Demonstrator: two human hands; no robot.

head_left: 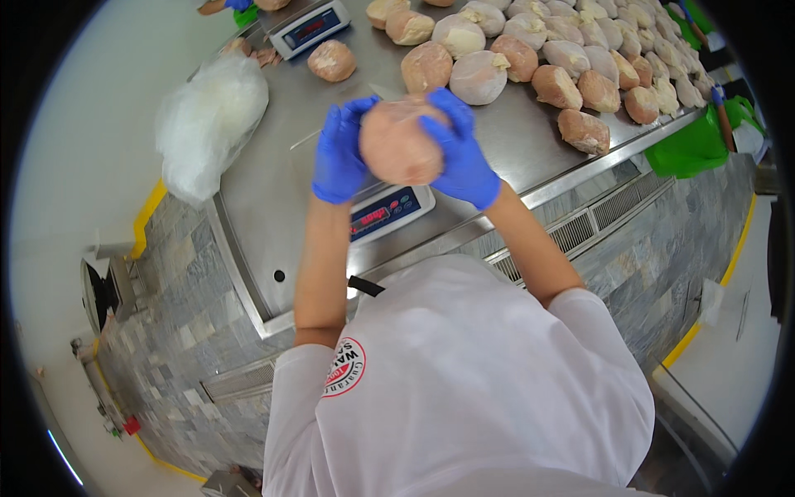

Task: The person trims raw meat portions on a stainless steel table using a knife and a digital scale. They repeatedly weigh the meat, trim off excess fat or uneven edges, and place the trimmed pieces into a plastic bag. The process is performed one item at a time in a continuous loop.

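While your left hand (341,156) cups one side, the rounded meat piece (401,142) lies between both palms, raised over the scale (389,215), its long axis too blurred to tell; your right hand (460,154) clasps the opposite side, equally near.

Meat piece (399,147); rounded, chunky, pinkish with paler patches, surface motion-blurred; held between left grip (339,153) and right grip (462,153), raised over worktop (281,207); right edge hidden by fingers (437,132); partly blocks scale (393,211).
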